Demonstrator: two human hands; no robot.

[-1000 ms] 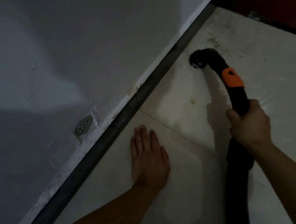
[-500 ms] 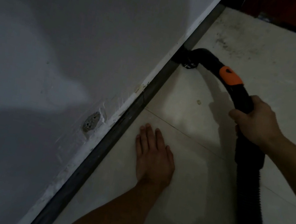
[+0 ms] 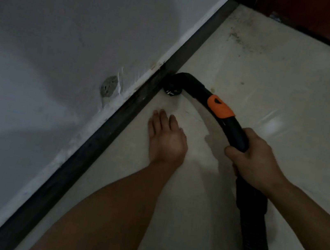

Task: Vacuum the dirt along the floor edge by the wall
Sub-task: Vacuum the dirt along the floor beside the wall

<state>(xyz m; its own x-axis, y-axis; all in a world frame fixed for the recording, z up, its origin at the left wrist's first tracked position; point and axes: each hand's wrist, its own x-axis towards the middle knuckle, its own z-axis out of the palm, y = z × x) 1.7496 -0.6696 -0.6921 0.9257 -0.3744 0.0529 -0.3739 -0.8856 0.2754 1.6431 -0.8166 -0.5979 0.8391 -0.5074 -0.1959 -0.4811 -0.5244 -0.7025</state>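
My right hand grips the black curved vacuum hose handle, which has an orange slider. Its open nozzle end touches the dark skirting strip where the pale tiled floor meets the white wall. My left hand rests flat on the floor with straight fingers, just below the nozzle and beside the skirting. Dark specks of dirt lie on the floor farther along the wall.
The ribbed black hose runs back past my right arm to the lower right. A round grey patch marks the wall just above the skirting. A dark threshold bounds the floor at the far end.
The nozzle went from the open floor to the skirting, then slid along the wall toward me. It now sits close above my left hand, which stayed flat on the floor.
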